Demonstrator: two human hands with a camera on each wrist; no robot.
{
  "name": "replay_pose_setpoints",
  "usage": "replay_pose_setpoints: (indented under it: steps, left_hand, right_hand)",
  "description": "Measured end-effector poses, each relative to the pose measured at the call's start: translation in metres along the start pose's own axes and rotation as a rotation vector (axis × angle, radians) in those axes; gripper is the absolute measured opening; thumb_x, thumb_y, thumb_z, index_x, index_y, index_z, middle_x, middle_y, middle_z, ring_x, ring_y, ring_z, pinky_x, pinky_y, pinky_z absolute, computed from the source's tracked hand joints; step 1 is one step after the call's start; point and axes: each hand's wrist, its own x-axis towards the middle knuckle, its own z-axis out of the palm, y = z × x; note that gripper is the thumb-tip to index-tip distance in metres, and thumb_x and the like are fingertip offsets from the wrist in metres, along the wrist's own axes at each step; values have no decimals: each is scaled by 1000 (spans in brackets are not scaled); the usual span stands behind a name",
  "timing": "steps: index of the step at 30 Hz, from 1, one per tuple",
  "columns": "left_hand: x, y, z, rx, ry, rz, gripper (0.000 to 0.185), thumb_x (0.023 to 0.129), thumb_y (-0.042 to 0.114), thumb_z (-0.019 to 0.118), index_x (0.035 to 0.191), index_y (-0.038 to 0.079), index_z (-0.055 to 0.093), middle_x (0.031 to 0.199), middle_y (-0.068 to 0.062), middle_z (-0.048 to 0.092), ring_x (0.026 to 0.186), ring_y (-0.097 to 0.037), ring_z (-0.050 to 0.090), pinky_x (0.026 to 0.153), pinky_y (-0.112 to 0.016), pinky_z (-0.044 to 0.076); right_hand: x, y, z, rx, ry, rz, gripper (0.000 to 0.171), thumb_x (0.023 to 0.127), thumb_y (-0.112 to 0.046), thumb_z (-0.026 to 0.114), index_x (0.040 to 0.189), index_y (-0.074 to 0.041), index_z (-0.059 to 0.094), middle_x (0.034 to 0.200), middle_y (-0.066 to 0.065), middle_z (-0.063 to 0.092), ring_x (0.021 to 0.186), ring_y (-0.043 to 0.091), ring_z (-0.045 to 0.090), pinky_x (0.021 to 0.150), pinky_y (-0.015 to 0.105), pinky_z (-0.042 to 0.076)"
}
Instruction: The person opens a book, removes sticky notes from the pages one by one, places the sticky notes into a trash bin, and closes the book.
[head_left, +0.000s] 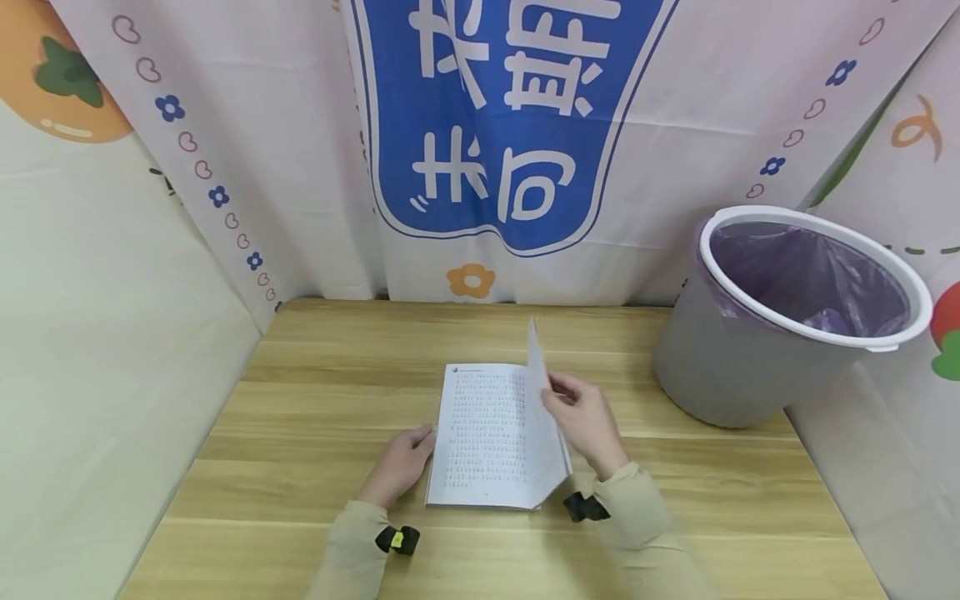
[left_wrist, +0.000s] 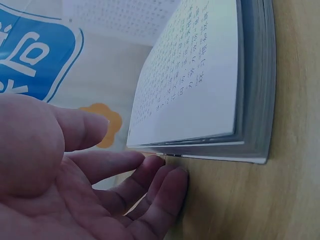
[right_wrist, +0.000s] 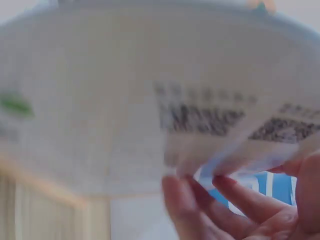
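A book [head_left: 483, 437] lies spread on the wooden table, its left side showing lines of small print. On its right side, a raised part [head_left: 546, 425] stands nearly upright. My right hand [head_left: 588, 421] pinches that part at its outer edge between thumb and fingers. In the right wrist view, a blurred white cover [right_wrist: 110, 120] with a barcode and a square code fills the space above the right hand [right_wrist: 245, 205]. My left hand [head_left: 401, 467] rests at the book's left edge. Its loosely bent fingers [left_wrist: 170, 192] lie close to the edge, thumb apart from the page.
A grey bin [head_left: 735, 367] with a white rim and a purple bag stands at the table's right back. Behind the wooden table [head_left: 315, 375] hangs a white cloth [head_left: 315, 167] with a blue printed panel. Pale cloth also borders both sides.
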Motion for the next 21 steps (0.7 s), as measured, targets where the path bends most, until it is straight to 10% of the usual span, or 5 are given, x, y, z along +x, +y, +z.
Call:
replay_pose_setpoints:
  steps: [4, 7, 11, 21]
  left_hand:
    - [-1, -1, -2, -27, -4, -7, 47, 107, 27, 42, 135, -8, 55, 141, -25, 51, 135, -41, 41, 110, -55, 32]
    - [-1, 0, -3, -52, -12, -16, 46, 107, 30, 41, 114, -8, 66, 103, -21, 68, 98, -34, 65, 86, -46, 52]
    - [-1, 0, -6, -98, -29, -29, 43, 108, 30, 39, 103, -5, 65, 62, -3, 44, 55, -17, 39, 52, -31, 35]
    - [-2, 0, -9, -92, -43, -45, 53, 108, 32, 38, 138, -9, 51, 109, -20, 64, 87, -27, 61, 81, -41, 53]
  right_hand:
    - [-2, -2, 30, -7, -86, -42, 48, 96, -22, 66, 140, -6, 56, 135, 16, 59, 122, 33, 58, 97, 42, 50]
    - [-2, 0, 51, -92, -136, -69, 53, 98, -34, 63, 144, -11, 52, 145, 11, 52, 132, 33, 48, 105, 47, 42]
    - [-2, 2, 76, -234, -179, -75, 59, 98, -47, 58, 147, -17, 48, 152, 9, 43, 141, 32, 36, 113, 53, 29]
    - [-6, 36, 110, -683, -296, -63, 50, 93, -39, 66, 140, -23, 58, 158, 12, 34, 145, 47, 19, 101, 82, 5]
